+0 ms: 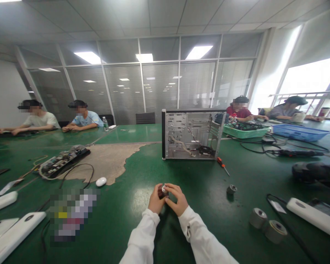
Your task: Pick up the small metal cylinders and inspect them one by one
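Both my hands meet over the green table in front of me, fingers closed around a small round part (164,189) with a pale, shiny top and a dark reddish side. My left hand (155,200) wraps it from the left. From the right, my right hand (178,198) presses its fingertips on the top, with its thumb low against the part. Fingers cover much of the part, so its exact kind is unclear. Beyond the hands stands an open computer case (191,135), with loose cables inside. An orange-handled screwdriver (222,165) lies by its lower right corner.
Three metal cylinders, one being the small cylinder (231,189), stand at the right. A circuit board assembly (64,161) and a white mouse-like object (101,182) lie left. Green (246,132) and blue baskets (299,132) sit at the back right. Several people sit around the table.
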`<action>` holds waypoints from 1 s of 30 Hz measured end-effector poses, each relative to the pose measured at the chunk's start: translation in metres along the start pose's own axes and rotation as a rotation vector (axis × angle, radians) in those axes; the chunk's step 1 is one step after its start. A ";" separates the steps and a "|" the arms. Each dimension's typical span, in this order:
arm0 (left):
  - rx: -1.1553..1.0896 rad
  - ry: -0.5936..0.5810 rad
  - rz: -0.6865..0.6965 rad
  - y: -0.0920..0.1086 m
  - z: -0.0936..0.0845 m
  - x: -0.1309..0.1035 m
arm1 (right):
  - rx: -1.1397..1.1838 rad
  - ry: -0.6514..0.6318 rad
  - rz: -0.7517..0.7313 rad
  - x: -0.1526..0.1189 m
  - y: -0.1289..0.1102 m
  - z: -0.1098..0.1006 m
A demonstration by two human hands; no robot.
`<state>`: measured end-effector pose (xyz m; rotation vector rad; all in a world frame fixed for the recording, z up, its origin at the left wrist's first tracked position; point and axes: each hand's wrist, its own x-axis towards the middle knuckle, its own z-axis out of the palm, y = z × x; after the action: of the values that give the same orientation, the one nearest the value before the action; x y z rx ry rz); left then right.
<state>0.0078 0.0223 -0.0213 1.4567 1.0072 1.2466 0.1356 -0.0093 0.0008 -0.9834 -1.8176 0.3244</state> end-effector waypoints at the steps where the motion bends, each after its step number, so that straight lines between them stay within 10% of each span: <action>1: -0.001 -0.003 0.001 0.001 0.000 0.000 | 0.009 0.002 0.002 0.000 0.000 0.000; 30: 0.072 0.037 -0.083 0.016 0.002 -0.004 | -0.223 -0.221 0.217 -0.023 0.056 -0.043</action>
<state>0.0091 0.0143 -0.0068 1.4362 1.1359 1.1920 0.2035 0.0004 -0.0281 -1.3502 -1.9801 0.3811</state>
